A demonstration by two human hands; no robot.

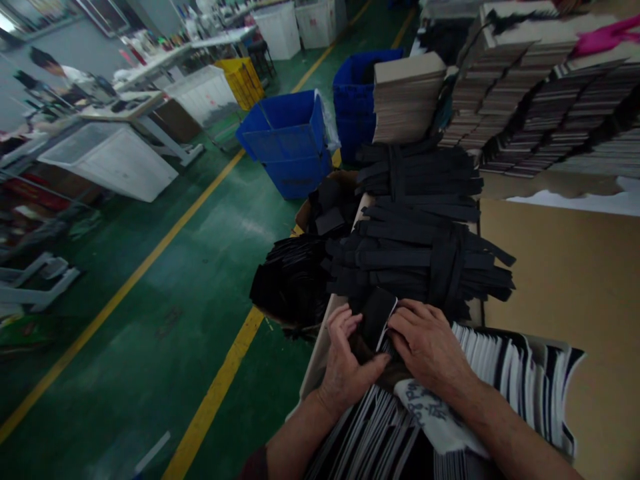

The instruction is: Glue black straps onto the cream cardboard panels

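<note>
A dark flat piece with a white edge (379, 317) stands tilted between my hands at the table's near side. My right hand (431, 345) is closed on its right edge, fingers bent over it. My left hand (346, 363) is beside its left side, fingers loosely curled and thumb apart; I see nothing gripped in it. Below my hands lie rows of stacked dark pieces with white edges (367, 427), and a printed whitish cloth (443, 417) rests on them. Another row of these pieces (515, 373) runs to the right of my right forearm.
Bundles of black straps (415, 257) lie just beyond my hands. A bag of black pieces (290, 283) stands on the floor at the table's left edge. Blue bins (290, 137) and tall sheet stacks (407, 97) are farther off. A person (67, 73) sits at a far-left workbench.
</note>
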